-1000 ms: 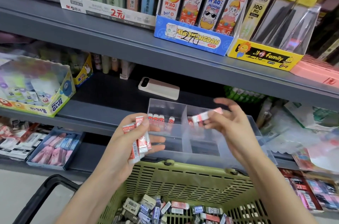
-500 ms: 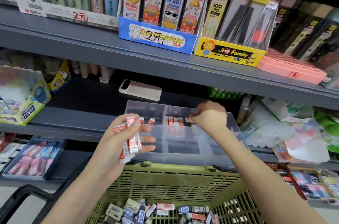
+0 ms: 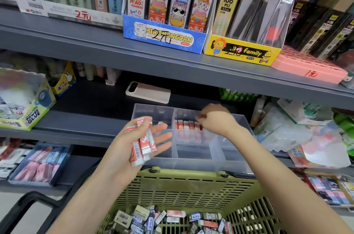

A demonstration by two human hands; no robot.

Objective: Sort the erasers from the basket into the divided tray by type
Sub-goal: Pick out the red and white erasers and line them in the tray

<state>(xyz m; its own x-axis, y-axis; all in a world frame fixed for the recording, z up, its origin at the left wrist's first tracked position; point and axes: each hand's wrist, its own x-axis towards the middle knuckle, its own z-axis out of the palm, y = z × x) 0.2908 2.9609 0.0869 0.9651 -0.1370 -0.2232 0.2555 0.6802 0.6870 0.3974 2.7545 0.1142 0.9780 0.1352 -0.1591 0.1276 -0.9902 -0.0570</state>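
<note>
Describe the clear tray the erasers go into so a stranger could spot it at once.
Find the dark grey middle shelf, under the blue cat display box. Just behind the green basket's rim sits the divided tray, where the right hand reaches. Unlike the printed cardboard boxes nearby, it is see-through plastic, with red-sleeved erasers standing in a row.

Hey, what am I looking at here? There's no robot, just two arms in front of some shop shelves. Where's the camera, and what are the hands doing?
No machine: a person wears one camera on the head, looking down at their own two hands. The left hand grips a bundle of red-and-white erasers. The right hand reaches into a clear divided tray on the shelf, at a row of matching erasers; whether its fingers hold one is hidden. Below, a green basket holds mixed erasers.
</note>
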